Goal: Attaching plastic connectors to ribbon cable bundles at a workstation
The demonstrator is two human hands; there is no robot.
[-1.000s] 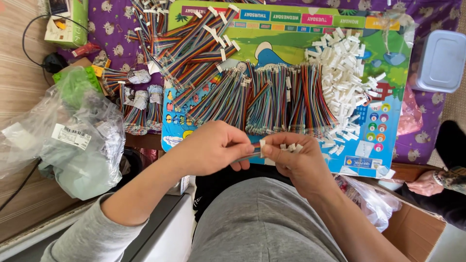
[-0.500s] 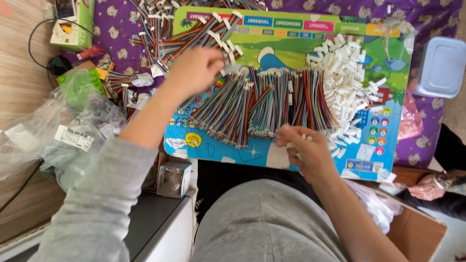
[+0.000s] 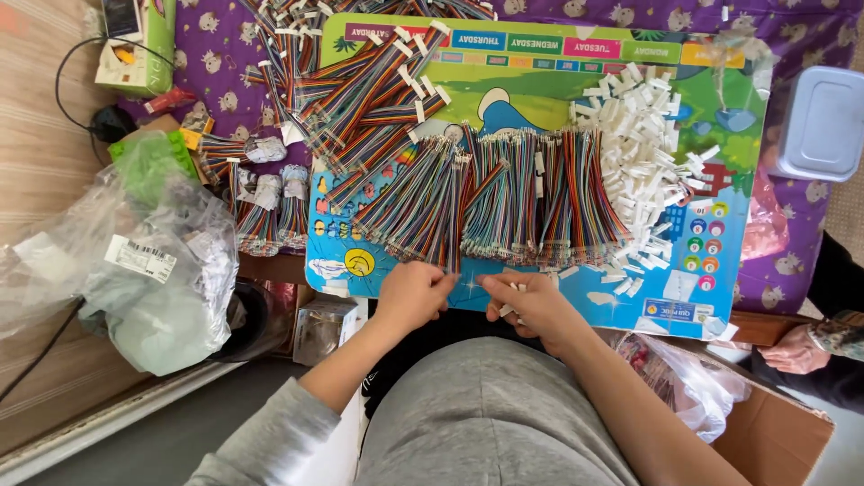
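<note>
Wire piece (image 3: 468,281), thin and multicoloured, sits pinched between both hands at the near edge of the board, right in front of the person's lap. Left hand (image 3: 412,295) is back: half a second ago it was stretched far out over the loose ribbon cables at the board's upper left, now it is pulled in next to the right hand, grip clenched on the wire end. Right hand (image 3: 531,304) has barely moved from its spot at the near edge; grip clenched on small white connectors (image 3: 513,310) plus the other end of the wire. The two hands are almost touching, much like one second ago.

Just beyond the hands: row of finished cable bundles (image 3: 504,202), rainbow wires with white plugs facing the person, laid side by side across the middle of the colourful play board (image 3: 711,297). Same layout as before. Right of them, heap of loose white connectors (image 3: 643,148). Upper left, tangle of ribbon cables (image 3: 360,81) spilling onto the purple cloth (image 3: 216,45).

Far left: crumpled plastic bag (image 3: 162,270). Far right: pale blue lidded box (image 3: 823,121). Another person's hand (image 3: 796,349) rests at the right edge.
</note>
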